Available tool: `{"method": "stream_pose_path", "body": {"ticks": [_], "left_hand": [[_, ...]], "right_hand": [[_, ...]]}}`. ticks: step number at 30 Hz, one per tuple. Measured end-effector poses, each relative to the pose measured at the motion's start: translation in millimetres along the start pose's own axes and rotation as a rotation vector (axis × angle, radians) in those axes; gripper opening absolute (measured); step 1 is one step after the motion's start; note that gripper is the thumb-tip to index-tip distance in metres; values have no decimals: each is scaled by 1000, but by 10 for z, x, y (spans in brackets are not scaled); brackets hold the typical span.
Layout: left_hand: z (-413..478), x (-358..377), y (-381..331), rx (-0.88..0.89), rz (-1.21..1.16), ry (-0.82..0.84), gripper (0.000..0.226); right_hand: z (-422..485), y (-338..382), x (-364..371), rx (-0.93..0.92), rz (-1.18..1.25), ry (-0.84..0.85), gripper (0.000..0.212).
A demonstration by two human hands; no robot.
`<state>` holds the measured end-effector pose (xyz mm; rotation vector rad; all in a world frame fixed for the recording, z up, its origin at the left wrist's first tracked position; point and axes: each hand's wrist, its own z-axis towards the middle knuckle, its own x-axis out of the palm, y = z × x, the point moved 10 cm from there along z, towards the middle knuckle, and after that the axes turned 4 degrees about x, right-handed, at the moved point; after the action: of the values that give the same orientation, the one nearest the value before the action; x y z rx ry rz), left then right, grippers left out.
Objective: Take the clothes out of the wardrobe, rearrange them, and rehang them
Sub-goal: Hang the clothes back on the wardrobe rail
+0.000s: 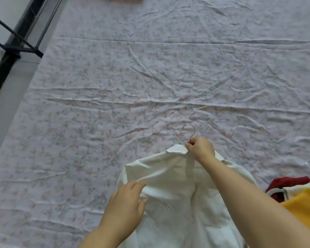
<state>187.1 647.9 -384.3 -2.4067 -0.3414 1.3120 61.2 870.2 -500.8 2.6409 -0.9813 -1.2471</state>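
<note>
At the collar of the white shirt [177, 203], the right hand [200, 148] is closed round the stem of the hanger [193, 129], fingers curled where the metal hook rises out of the cloth; the hook stands clear just beyond the collar. The left hand [127, 203] is at the shirt's near-left shoulder, thumb and fingers pinching a fold of the fabric. Neither hand is idle or spread. The shirt lies front-up on the bed sheet [150, 77], collar pointing away from the person, body trailing back out of view at the lower edge; the hanger's shoulders are hidden inside it, so their seating cannot be confirmed. Assessment: the garment looks thin, soft and light, with no stiffness of its own. It will sag and crease wherever it is unsupported, and smooth cloth of this kind may slide off a hanger arm. The sound holds are the hook stem for lifting and the shoulder seams for squaring up. To the right of the shirt sit a yellow garment [306, 199] and a red garment [286, 183], touching each other. Well beyond the shirt, to the far left, stands a black frame [16, 49].
</note>
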Motion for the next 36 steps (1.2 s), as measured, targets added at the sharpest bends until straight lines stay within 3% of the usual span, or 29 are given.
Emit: {"method": "stream_pose_path", "body": {"ticks": [5,10,13,16,23,29,36], "left_hand": [[-256,-299,-131,36,3,-58,46],[-614,-1025,-479,188,-82,-322,48],[-823,-1418,-762,321,-90,-428,67],[-1092,-1668,-1104,519,-68,-472,57],[-2208,-1877,-1388,989,-107,-537,33],[-3252,-2136,-1645,1353,-195,-589,27],[-4762,-1996,-2455,1715,-332,-405,27]], "right_hand": [[-836,251,-635,-188,141,-232,21],[-1954,506,-1188,-338,224,-370,11],[-2662,624,-1404,-386,246,-429,8],[-3393,678,-1578,-414,276,-559,11],[-5205,546,-1536,-260,466,-922,17],[-6731,474,-1295,-119,532,-1188,42],[-8534,-184,-893,123,647,-1477,16]]}}
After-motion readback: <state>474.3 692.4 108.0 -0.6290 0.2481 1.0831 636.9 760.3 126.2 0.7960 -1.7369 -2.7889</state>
